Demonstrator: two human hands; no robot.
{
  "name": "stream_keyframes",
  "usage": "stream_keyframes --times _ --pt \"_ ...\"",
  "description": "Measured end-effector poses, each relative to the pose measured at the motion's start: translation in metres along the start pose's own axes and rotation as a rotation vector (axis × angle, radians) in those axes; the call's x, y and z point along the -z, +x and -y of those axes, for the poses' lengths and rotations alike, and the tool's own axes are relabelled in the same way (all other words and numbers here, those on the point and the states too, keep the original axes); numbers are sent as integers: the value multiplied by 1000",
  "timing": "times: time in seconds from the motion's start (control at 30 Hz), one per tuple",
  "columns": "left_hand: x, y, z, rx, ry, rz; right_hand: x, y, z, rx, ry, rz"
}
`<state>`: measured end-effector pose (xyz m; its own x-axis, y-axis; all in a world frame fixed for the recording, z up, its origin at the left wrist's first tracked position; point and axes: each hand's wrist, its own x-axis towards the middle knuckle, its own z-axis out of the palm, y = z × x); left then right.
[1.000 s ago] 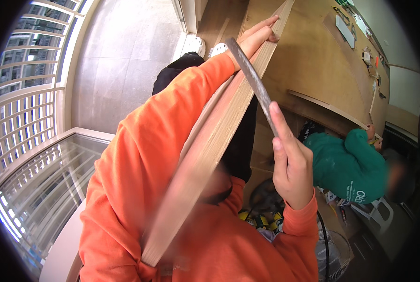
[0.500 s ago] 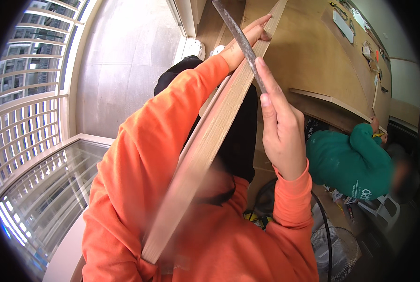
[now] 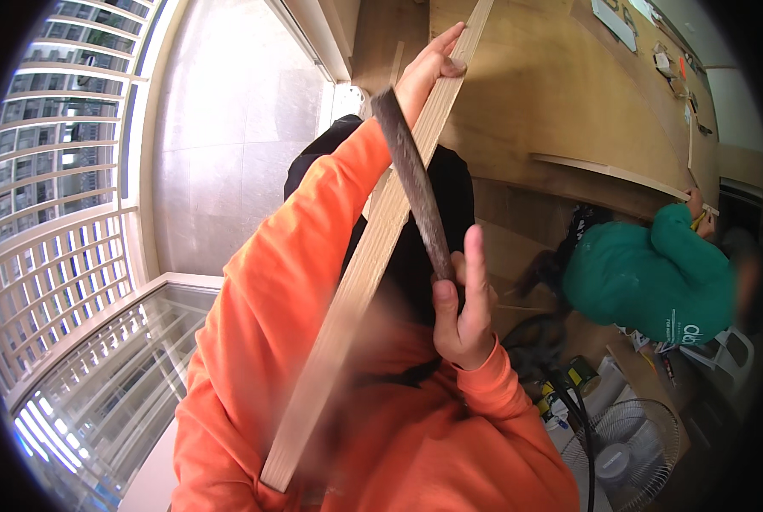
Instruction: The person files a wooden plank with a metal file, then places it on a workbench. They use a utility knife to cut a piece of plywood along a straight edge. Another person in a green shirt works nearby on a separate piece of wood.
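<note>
A long pale wooden board slants across my body, narrow edge up, its near end by my chest. My left hand holds the board near its far end, the thumb on the edge and the fingers along its left side. In my right hand is a dark flat metal file, gripped at its lower end with the index finger stretched up. The file lies across the board's edge, its tip over my left wrist. Whether it touches the wood, I cannot tell.
A large wooden worktop with tools on its far side stands ahead to the right. A co-worker in a green top bends beside it. A fan stands at lower right, a glass-topped surface at left.
My right hand has drawn the file back toward my body and slightly left, its index finger lifting off the file. My left hand still holds the board.
</note>
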<state>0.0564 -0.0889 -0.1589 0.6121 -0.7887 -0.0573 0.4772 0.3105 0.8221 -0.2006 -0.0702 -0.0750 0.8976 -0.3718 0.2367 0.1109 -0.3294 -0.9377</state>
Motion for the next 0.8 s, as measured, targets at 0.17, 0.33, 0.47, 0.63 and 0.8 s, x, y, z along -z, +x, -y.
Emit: stream_keyframes --times 0.17,0.33,0.47,0.63,0.8 --pt "0 -1 1 12 14 -26 -1 -19 2 98 -125 62" --pt "-6 -1 -4 -3 63 -39 -8 5 7 147 -119 23" --pt "-14 -8 -16 66 -157 -36 -9 55 -11 177 -155 -49" --pt "-21 -8 -22 77 -103 -35 4 35 -5 71 -202 37" --pt "-15 -10 -20 117 -163 -63 7 15 8 146 -178 31"
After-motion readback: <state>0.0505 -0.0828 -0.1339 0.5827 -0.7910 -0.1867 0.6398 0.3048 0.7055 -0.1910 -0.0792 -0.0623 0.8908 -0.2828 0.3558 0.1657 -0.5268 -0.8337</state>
